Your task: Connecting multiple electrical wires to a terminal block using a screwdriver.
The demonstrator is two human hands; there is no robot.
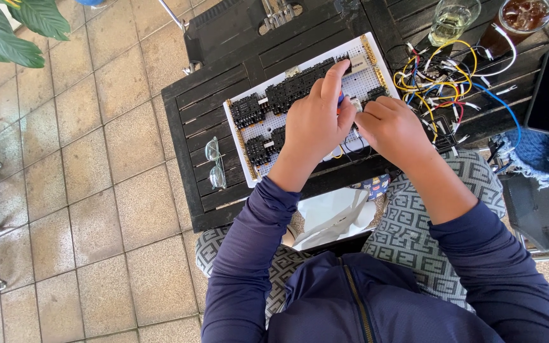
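Two hands on my white perforated wiring board [258, 130], mid-table: left hand [316, 121] pinching a blue-handled tool; right hand [392, 127] fingers closed, contents hidden. I'd steady the board, keeping loose coloured wires [440, 79] clear.

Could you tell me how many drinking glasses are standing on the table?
2, both at the table's far right corner: a clear glass with pale liquid, and right of it a glass of dark iced drink. Others may lie out of view.
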